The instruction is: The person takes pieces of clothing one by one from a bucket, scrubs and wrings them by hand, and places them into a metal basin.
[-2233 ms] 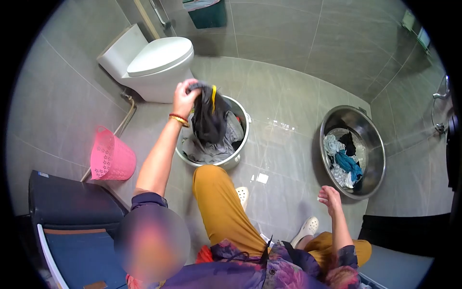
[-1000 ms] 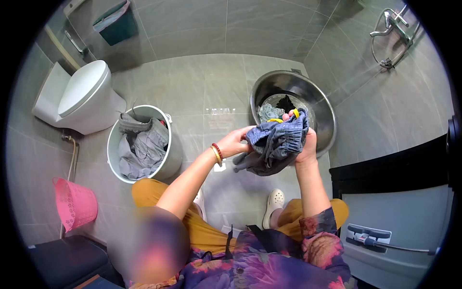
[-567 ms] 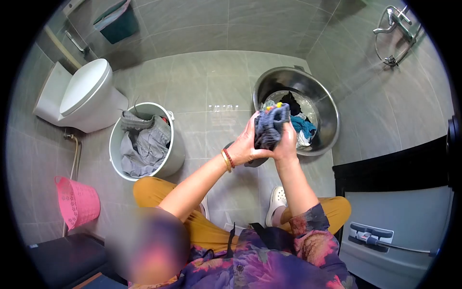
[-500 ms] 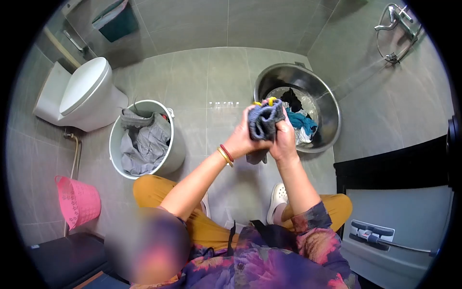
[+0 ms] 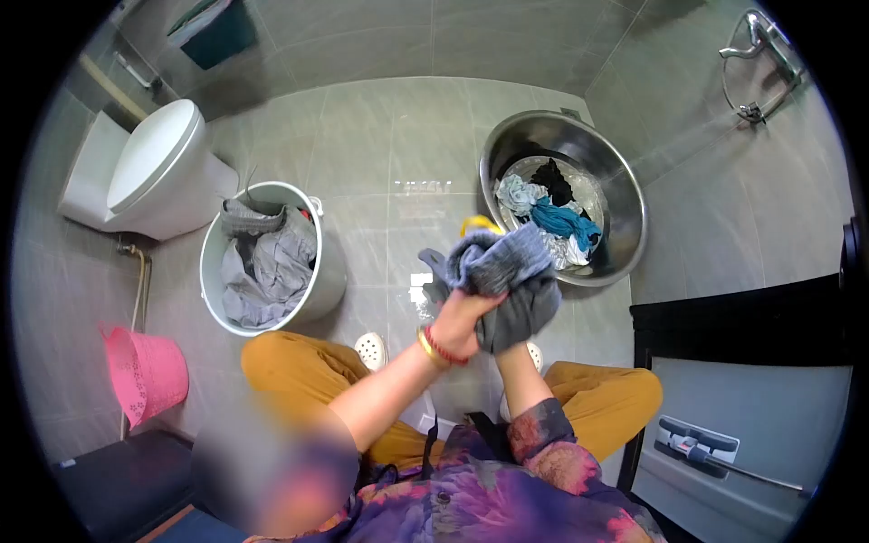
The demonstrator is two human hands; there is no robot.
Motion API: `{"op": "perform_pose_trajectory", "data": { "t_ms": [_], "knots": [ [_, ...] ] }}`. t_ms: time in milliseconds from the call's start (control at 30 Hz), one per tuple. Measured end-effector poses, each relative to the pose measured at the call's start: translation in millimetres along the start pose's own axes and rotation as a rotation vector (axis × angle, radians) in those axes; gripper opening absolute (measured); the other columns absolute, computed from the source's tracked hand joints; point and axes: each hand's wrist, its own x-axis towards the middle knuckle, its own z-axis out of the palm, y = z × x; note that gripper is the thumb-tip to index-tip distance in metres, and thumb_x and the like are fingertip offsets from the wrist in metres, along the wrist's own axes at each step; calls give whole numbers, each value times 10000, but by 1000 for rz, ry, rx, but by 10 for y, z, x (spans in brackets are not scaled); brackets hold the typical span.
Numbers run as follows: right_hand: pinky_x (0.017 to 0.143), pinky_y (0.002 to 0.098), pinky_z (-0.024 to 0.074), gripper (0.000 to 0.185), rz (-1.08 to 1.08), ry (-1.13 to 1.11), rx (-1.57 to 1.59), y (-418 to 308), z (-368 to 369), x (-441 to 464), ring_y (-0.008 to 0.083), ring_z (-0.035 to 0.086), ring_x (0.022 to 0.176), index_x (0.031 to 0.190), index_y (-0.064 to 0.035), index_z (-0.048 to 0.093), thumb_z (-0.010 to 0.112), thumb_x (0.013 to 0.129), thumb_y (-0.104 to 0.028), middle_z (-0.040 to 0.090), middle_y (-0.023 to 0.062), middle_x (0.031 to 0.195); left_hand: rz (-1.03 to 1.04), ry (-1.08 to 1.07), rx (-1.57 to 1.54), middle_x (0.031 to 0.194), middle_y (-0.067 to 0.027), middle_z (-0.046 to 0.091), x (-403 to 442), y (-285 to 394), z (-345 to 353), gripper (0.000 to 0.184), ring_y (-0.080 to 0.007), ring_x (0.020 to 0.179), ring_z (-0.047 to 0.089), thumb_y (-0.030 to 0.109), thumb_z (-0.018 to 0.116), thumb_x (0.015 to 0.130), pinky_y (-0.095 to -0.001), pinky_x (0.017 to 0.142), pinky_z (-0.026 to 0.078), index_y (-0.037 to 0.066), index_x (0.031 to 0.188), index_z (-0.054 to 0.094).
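A bunched grey knitted garment (image 5: 507, 281) hangs in front of me above the floor. It has a ribbed blue-grey band and a yellow part at its far side; its exact kind does not show. My left hand (image 5: 463, 319), with a red and a gold bangle at the wrist, grips its near left side. Cloth covers most of my right hand (image 5: 514, 355), which holds the garment from the right and beneath; its fingers are hidden. Just beyond stands a metal basin (image 5: 625, 195) holding water and a teal cloth (image 5: 566, 222), with black, white and pale pieces around it.
A white bucket (image 5: 330, 281) with grey clothes (image 5: 276, 276) stands at left, near a toilet (image 5: 158, 163). A pink basket (image 5: 149, 380) is at far left. From the wall faucet (image 5: 756, 50) fittings, a thin water jet runs into the basin. A grey cabinet (image 5: 751, 407) is at right.
The garment has come nearer to me and turned, spreading wider. My right hand has gone from its visible right side to beneath the cloth. More of the basin's contents shows.
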Motion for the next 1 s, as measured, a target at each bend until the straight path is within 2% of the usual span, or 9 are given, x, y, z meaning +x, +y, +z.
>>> {"op": "perform_pose_trajectory", "data": {
  "t_ms": [233, 300, 467, 600, 633, 767, 833, 967, 1000],
  "knots": [
    [1026, 401, 278, 610, -63, 2, -290, -778, 151, -28, 279, 326, 1238, 1318, -24, 291, 415, 863, -409, 333, 152, 1346, -100, 158, -227, 1133, -72, 561, 350, 398, -851, 430, -207, 1063, 517, 369, 512, 860, -366, 940, 390, 54, 1152, 514],
    [1003, 408, 312, 446, 146, 85, 1131, -932, 321, -179, 306, 450, 1122, 1216, -22, 438, 322, 895, -309, 466, 170, 1236, -80, 87, -191, 1191, -86, 520, 480, 570, -1039, 581, -217, 1086, 499, 517, 437, 850, -370, 951, 379, 52, 1197, 470],
    [956, 412, 369, 381, 133, -405, 1452, -743, 552, -95, 298, 485, 1087, 1139, 27, 473, 291, 899, -206, 509, 176, 1173, 19, -11, -68, 1264, -126, 442, 863, -457, -2364, 573, -316, 1111, 458, 531, 361, 866, -532, 902, 382, 186, 1321, 316],
    [938, 380, 389, 381, 318, -222, 1230, -662, 430, -301, 268, 517, 1060, 1123, 15, 498, 380, 902, -272, 548, 161, 1127, -142, -173, -369, 1261, -157, 428, 480, 369, -1255, 673, -316, 1094, 480, 491, 478, 828, -540, 907, 378, 198, 1368, 204],
    [938, 380, 389, 381, 323, -222, 1218, -675, 408, -359, 268, 517, 1060, 1123, 15, 498, 380, 902, -272, 548, 161, 1127, -32, -223, -327, 1241, -103, 461, 430, 514, -1001, 486, -239, 1123, 460, 284, 526, 846, -367, 972, 355, 46, 1251, 403],
    [1026, 427, 269, 637, 271, -35, 996, -745, 399, -455, 250, 379, 1213, 1352, -68, 235, 375, 882, -473, 379, 130, 1321, -47, -148, 38, 1197, -62, 493, 345, 496, -837, 535, -191, 1097, 468, -18, 621, 696, -347, 971, 349, 42, 1201, 455],
    [1040, 476, 207, 665, 274, -473, 1170, -797, 445, -454, 245, 292, 1267, 1383, -139, 166, 349, 869, -519, 321, 115, 1363, 64, -176, 240, 1147, -49, 507, 308, 385, -690, 516, -160, 1082, 460, 3, 661, 684, -325, 952, 360, 66, 1165, 485],
    [1021, 479, 242, 601, 243, 97, 1130, -585, 433, -203, 244, 355, 1213, 1306, -150, 351, 394, 841, -529, 384, 94, 1318, 243, -296, 602, 1083, -29, 525, 307, 410, -385, 439, -149, 1016, 480, 86, 681, 722, -295, 903, 381, 58, 1121, 499],
    [983, 437, 321, 436, 154, 183, 1113, -572, 402, -92, 237, 437, 1133, 1227, -145, 437, 485, 846, -353, 444, 91, 1262, 212, -186, 527, 1088, -34, 526, 293, 415, -392, 422, -147, 1013, 484, 82, 666, 735, -298, 897, 388, 56, 1122, 500]
  ]
}}
